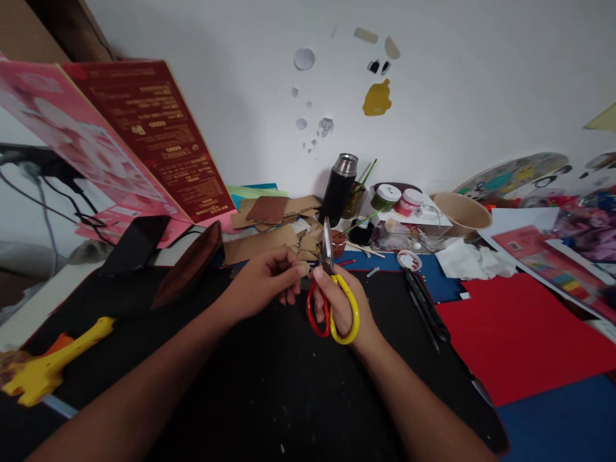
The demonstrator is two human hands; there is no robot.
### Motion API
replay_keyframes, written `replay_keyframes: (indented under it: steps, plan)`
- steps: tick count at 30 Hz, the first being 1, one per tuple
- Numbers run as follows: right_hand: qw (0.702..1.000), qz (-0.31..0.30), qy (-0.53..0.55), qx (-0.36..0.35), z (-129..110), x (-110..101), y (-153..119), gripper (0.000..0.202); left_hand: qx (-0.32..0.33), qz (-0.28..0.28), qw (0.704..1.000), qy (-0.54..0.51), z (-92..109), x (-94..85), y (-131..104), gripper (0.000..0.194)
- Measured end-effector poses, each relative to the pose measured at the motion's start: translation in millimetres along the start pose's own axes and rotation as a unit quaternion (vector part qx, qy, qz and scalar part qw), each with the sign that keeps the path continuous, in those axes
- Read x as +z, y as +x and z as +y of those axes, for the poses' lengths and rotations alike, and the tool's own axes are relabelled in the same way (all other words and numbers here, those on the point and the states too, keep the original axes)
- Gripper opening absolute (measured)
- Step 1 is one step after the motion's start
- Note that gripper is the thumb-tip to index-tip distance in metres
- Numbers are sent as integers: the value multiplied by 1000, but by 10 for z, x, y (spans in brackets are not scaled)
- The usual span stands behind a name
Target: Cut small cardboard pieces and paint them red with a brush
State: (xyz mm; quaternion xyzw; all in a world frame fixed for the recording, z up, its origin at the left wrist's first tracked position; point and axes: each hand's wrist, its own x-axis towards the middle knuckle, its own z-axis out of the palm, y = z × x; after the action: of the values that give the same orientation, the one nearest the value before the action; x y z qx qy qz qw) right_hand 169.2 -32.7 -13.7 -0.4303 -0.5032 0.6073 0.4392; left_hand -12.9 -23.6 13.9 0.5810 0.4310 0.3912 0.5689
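Note:
Scissors [328, 253] with one red and one yellow handle loop are held in my right hand [347, 308], blades pointing up and away and looking closed together. To the left of them, my left hand [262, 282] pinches a small tan scrap [304, 267] between thumb and forefinger; it looks like cardboard, though it is too small to be sure. Both hands are above a black mat [289, 385] sprinkled with tiny bits. Just beyond my hands lies a pile of cut cardboard pieces [262, 242].
A black thermos [339, 186] stands behind the cardboard, with paint jars [386, 197] to its right. A black cutter [426, 305] and red paper [524, 340] lie on the right. On the left are a brown boat-shaped piece [190, 266], a phone [135, 244] and a yellow toy [60, 362].

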Motion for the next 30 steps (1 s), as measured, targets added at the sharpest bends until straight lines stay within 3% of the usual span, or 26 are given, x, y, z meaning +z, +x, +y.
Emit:
replay_keyframes:
  steps: [8, 11, 14, 17, 20, 30]
  plan:
    - [1000, -13, 8, -6, -23, 1, -18, 44, -14, -61, 998, 12, -74, 21, 13, 33]
    - [1000, -2, 12, -4, -43, 2, -20, 42, 13, -42, 999, -21, -87, 33, 12, 29]
    - [1000, 8, 13, -2, -58, 6, -24, 42, 62, -3, 998, -16, -69, 56, -7, 37]
    - [1000, 15, 2, -6, -64, 8, -28, 42, 85, 12, 996, 25, -55, 75, -23, 25]
    - [1000, 17, 4, -11, -50, 7, -21, 41, 83, 22, 995, 52, -79, 81, -21, 19]
    - [999, 15, 34, -22, -7, -8, 0, 40, 59, 15, 997, 49, -171, 84, 18, 30]
